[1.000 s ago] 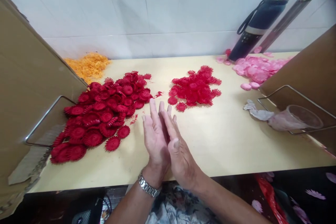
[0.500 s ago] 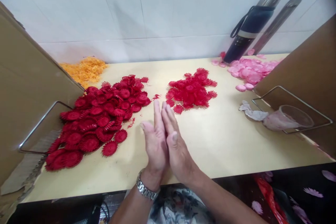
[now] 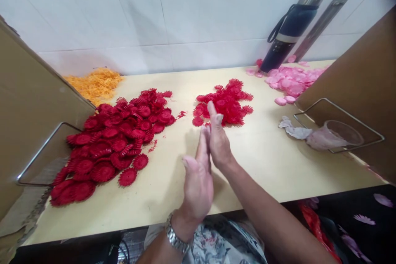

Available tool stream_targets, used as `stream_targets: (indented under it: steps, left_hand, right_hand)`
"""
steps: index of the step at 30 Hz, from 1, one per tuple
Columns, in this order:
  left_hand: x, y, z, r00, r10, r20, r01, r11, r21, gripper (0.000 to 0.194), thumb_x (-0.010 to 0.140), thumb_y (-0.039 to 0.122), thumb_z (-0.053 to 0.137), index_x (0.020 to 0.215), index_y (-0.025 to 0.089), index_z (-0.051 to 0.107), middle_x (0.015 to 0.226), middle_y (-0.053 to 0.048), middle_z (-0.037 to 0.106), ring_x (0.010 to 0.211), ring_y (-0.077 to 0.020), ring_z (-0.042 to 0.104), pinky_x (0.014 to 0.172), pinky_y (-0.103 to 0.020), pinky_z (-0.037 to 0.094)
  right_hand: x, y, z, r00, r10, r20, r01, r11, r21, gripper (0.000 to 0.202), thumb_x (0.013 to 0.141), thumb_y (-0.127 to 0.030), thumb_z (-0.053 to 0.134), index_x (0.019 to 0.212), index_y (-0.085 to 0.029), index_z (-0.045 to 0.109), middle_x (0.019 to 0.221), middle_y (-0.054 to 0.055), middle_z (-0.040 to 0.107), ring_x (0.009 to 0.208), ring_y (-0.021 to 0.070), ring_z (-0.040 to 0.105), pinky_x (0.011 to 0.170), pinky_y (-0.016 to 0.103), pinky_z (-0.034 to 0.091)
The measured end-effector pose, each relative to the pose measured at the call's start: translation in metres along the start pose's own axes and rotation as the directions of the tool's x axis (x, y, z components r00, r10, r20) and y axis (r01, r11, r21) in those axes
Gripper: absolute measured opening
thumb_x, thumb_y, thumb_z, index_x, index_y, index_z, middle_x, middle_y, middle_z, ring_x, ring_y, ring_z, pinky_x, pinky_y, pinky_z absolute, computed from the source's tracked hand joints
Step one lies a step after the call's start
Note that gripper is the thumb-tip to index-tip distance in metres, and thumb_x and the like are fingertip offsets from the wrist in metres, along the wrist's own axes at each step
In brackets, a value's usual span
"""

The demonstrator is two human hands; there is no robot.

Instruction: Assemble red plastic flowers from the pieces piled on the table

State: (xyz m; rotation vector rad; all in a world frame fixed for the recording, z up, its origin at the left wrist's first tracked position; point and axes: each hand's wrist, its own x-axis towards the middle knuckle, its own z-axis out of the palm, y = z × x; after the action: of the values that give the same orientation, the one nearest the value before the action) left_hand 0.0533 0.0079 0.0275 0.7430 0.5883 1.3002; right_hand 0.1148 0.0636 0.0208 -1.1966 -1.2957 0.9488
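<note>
My left hand (image 3: 198,177), with a metal watch (image 3: 177,233) at its wrist, is tilted on edge above the table. Its fingers are stretched out and its thumb stands apart. My right hand (image 3: 220,138) is also straight-fingered and lies against the left fingers, farther forward. Nothing shows between the two palms, though the contact surface is hidden. Beyond the right fingertips is a small pile of bright red fringed fabric flower pieces (image 3: 232,99). To the left of my hands a larger heap of dark red, cupped flower pieces (image 3: 120,136) spreads over the table.
Orange shredded petals (image 3: 95,84) lie at the back left, pink petals (image 3: 292,78) at the back right beside a dark blue flask (image 3: 287,33). Cardboard walls (image 3: 355,78) flank the table (image 3: 266,189). A clear plastic cup (image 3: 337,134) lies sideways by a wire bracket (image 3: 379,138) and crumpled tissue (image 3: 293,128).
The palms, earlier pressed level together, have slid along each other: my right hand is farther forward and my left farther back. Both have shifted right in view. The piles look unchanged.
</note>
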Motion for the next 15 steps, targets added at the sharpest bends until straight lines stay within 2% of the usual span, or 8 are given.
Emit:
stream_targets:
  steps: [2,6,11,13,15]
  left_hand:
    - [-0.002,-0.001,0.001,1.0,0.003,0.016,-0.003,1.0,0.005,0.072,0.075,0.071,0.031,0.128,0.027,0.049,0.146,0.001,0.033,0.138,-0.02,0.009,0.112,-0.031,0.012]
    - [0.001,0.001,-0.003,0.999,0.022,-0.024,-0.023,0.999,-0.046,0.069,0.078,0.069,0.026,0.128,0.028,0.049,0.146,0.002,0.032,0.138,-0.0206,0.009,0.111,-0.033,0.015]
    - [-0.002,-0.003,-0.003,0.998,0.019,0.059,-0.018,1.0,-0.02,0.07,0.08,0.067,0.025,0.135,0.025,0.039,0.149,0.003,0.025,0.138,-0.0188,0.006,0.112,-0.032,0.01]
    - [-0.002,-0.004,-0.004,0.997,0.042,0.059,-0.042,0.999,-0.009,0.068,0.082,0.064,0.025,0.136,0.025,0.036,0.15,0.004,0.023,0.138,-0.0175,0.006,0.112,-0.031,0.008]
    - [0.0,-0.003,-0.006,0.997,0.067,0.022,-0.067,0.997,-0.029,0.064,0.084,0.062,0.024,0.135,0.026,0.039,0.149,0.004,0.024,0.138,-0.0174,0.007,0.112,-0.031,0.009]
  right_hand:
    - [0.004,0.001,-0.002,1.0,0.001,0.002,-0.001,1.0,0.01,0.066,0.086,-0.064,0.006,0.141,-0.031,0.019,0.15,-0.001,0.018,0.139,0.0187,0.003,0.111,0.052,0.0]
    - [-0.015,0.0,0.004,0.99,-0.032,0.141,0.033,0.999,-0.006,0.067,0.087,-0.064,0.011,0.143,-0.027,0.017,0.151,-0.001,0.011,0.139,0.0159,0.004,0.114,0.044,0.006]
    - [-0.003,-0.001,0.001,1.0,-0.014,0.0,0.014,1.0,-0.003,0.071,0.085,-0.065,0.006,0.143,-0.026,0.014,0.151,-0.001,0.013,0.139,0.0181,0.003,0.113,0.046,0.001]
    - [-0.001,-0.002,0.0,1.0,-0.016,0.018,0.015,0.999,0.028,0.068,0.086,-0.065,0.007,0.143,-0.028,0.011,0.151,-0.002,0.013,0.139,0.0182,0.004,0.113,0.046,0.005]
    - [-0.006,-0.002,0.003,0.993,-0.047,0.106,0.043,0.998,0.034,0.065,0.087,-0.063,0.01,0.143,-0.029,0.01,0.151,-0.004,0.01,0.139,0.0168,0.004,0.114,0.043,0.006]
